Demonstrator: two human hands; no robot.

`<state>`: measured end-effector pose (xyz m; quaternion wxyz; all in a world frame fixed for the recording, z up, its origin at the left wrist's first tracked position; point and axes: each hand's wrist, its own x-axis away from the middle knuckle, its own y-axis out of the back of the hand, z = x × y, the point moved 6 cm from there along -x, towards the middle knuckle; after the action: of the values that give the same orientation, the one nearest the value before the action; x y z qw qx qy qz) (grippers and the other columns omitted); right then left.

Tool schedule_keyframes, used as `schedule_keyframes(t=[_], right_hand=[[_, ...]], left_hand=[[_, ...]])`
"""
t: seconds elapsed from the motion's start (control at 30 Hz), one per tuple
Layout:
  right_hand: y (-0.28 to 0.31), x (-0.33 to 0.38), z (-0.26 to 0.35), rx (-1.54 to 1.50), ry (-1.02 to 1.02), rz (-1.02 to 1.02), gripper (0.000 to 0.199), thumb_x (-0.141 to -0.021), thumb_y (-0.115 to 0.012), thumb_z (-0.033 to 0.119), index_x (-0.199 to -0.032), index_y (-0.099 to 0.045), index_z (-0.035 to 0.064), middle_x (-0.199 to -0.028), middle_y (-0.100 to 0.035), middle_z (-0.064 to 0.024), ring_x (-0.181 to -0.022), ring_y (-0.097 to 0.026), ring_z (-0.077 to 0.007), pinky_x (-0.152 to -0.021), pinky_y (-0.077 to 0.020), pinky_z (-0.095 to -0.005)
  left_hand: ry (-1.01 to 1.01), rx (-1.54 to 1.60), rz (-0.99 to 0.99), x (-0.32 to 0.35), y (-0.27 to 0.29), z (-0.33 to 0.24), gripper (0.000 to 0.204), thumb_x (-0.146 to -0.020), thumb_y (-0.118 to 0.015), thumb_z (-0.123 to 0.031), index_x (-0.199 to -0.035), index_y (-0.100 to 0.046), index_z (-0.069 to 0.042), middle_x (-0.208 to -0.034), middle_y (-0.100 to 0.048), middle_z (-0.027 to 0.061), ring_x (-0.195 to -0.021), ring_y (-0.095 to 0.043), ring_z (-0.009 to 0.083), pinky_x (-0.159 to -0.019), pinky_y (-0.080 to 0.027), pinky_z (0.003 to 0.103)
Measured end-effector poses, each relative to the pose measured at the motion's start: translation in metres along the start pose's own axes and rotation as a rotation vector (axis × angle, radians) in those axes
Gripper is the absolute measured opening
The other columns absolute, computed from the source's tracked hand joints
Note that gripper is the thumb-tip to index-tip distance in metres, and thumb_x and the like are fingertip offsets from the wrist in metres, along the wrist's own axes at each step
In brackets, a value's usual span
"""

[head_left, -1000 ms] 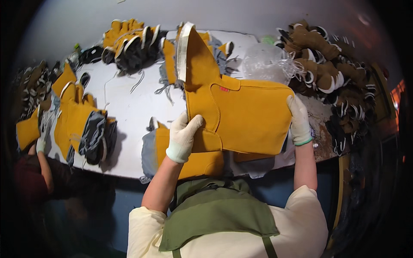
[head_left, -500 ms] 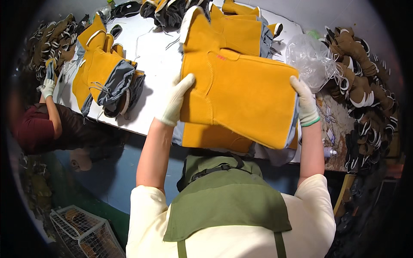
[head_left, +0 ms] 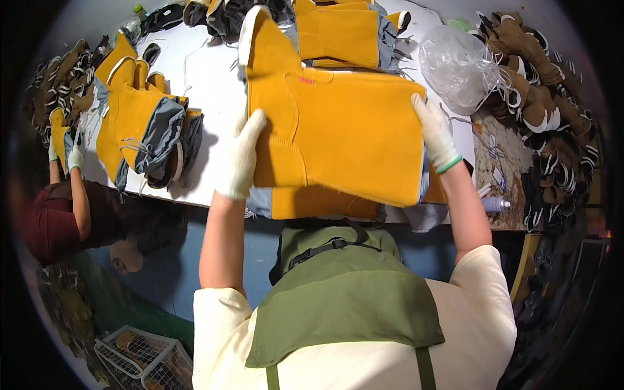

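Both white-gloved hands, the left hand (head_left: 239, 156) and the right hand (head_left: 437, 133), are gripping opposite edges of a large yellow leather cut piece (head_left: 338, 130) above the white worktable (head_left: 208, 84), with similar yellow pieces (head_left: 140, 123) already stacked and dark brown ones (head_left: 539, 97) apparently waiting.

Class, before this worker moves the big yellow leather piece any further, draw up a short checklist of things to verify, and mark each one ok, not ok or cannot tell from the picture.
1. Left hand grips the near left edge of the yellow leather piece: ok.
2. Right hand grips its right edge: ok.
3. Both hands gloved: ok.
4. Piece held flat, without sagging: ok, though its far end hides what lies beneath.
5. Bare white table space left of the piece: ok, up to the yellow and grey pile.
6. Co-worker's gloved hand at the far left is well apart from the piece: ok.
7. Clear plastic bag beside the right hand, touching or not: cannot tell.
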<state>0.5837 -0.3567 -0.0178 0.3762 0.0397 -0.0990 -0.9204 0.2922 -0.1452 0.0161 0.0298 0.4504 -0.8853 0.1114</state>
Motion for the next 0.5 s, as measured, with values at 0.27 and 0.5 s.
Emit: schedule_keyframes(t=[0.27, 0.5], right_hand=[[-0.025, 0.066, -0.13, 0.321, -0.108, -0.058, 0.05, -0.098, -0.049, 0.044, -0.115, -0.055, -0.0025, -0.101, -0.065, -0.0266, -0.094, -0.061, -0.0407, -0.083, -0.0466, -0.0439], [-0.03, 0.063, -0.13, 0.442, -0.117, -0.057, 0.053, -0.098, -0.045, 0.047, -0.113, -0.055, -0.003, -0.095, -0.063, -0.0337, -0.09, -0.059, -0.0499, -0.079, -0.0457, -0.0528]], left_hand=[[0.088, -0.145, -0.002, 0.034, 0.026, 0.146, 0.023, -0.1, -0.051, -0.018, -0.107, -0.059, 0.002, -0.09, -0.058, 0.0001, -0.083, -0.05, 0.008, -0.075, -0.043, 0.025], [0.06, -0.255, -0.088, 0.042, 0.025, 0.145, 0.027, -0.099, -0.051, -0.013, -0.118, -0.057, 0.005, -0.098, -0.063, 0.0043, -0.085, -0.055, 0.0099, -0.079, -0.046, 0.026]])
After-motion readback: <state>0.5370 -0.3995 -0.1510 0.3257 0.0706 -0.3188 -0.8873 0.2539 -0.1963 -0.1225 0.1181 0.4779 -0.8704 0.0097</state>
